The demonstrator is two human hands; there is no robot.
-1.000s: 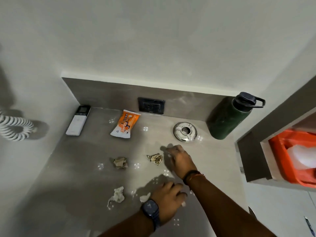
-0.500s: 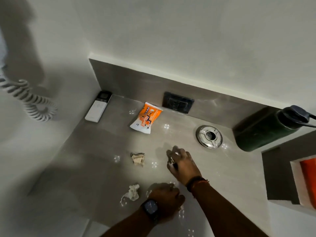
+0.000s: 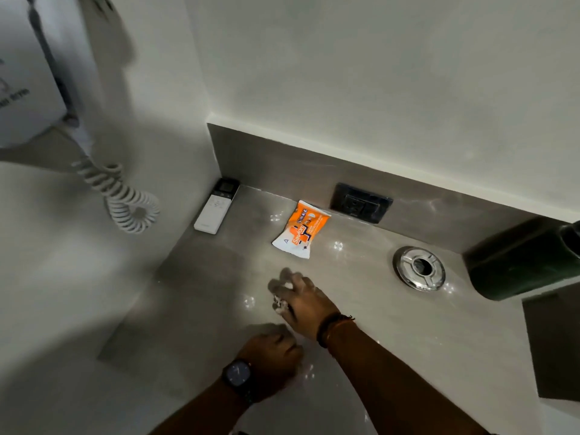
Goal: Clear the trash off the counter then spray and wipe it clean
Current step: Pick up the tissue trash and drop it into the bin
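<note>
1. Looking down at a grey counter (image 3: 361, 309) in a corner, a person has both hands low over its near middle.
2. The right hand (image 3: 306, 304) is blurred, fingers curled around a small pale crumpled scrap (image 3: 280, 304) that shows at the palm's edge.
3. The left hand (image 3: 271, 356), with a dark watch (image 3: 237, 373) on its wrist, sits nearer the person in a closed fist; what it holds, if anything, is hidden.
4. No other loose scraps show on the counter. The one remaining likely piece of trash is an orange and white packet (image 3: 301, 229).
5. The packet lies beyond the hands toward the back wall, almost straight ahead of the right hand's fingertips, well apart from them. Its long axis runs from the near left to the far right, its far end close under a dark wall socket (image 3: 361, 203).
6. The right hand is the nearer one, and bare counter lies between it and the packet.
7. A white remote (image 3: 216, 206) lies in the far left corner, a shiny metal ring (image 3: 420, 267) sits to the right, and a dark green bottle (image 3: 521, 262) stands at the right edge, all off the direct path.
</note>
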